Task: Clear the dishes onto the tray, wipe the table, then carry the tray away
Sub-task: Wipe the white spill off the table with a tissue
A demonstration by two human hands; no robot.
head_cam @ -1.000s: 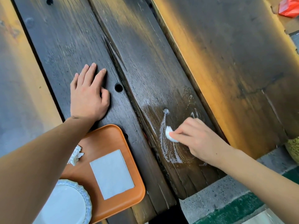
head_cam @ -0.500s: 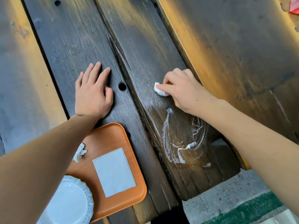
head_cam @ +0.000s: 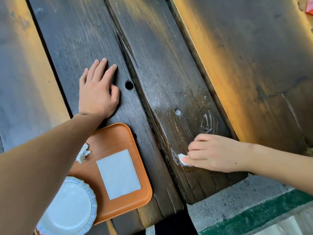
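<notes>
My right hand point(head_cam: 215, 153) pinches a small white wad of tissue point(head_cam: 183, 159) and presses it on the dark wooden table point(head_cam: 160, 68) near its front edge. Wet, soapy streaks lie on the plank around and above the wad. My left hand point(head_cam: 98, 92) rests flat on the neighbouring plank, fingers straight. Below it sits the orange tray point(head_cam: 118, 136), holding a white plate point(head_cam: 67, 209), a flat white napkin point(head_cam: 118, 173) and a crumpled tissue point(head_cam: 83, 152). My left forearm hides part of the tray.
The table is made of thick planks with gaps and a round hole point(head_cam: 129, 85) beside my left hand. Grey pavement point(head_cam: 228, 200) and a green strip point(head_cam: 254, 216) lie past the table's front edge. A red object point(head_cam: 310, 10) shows at the top right corner.
My right hand swept the tissue up the plank, then back down toward the front edge, smearing the white streaks thinner. My left hand stayed flat in place.
</notes>
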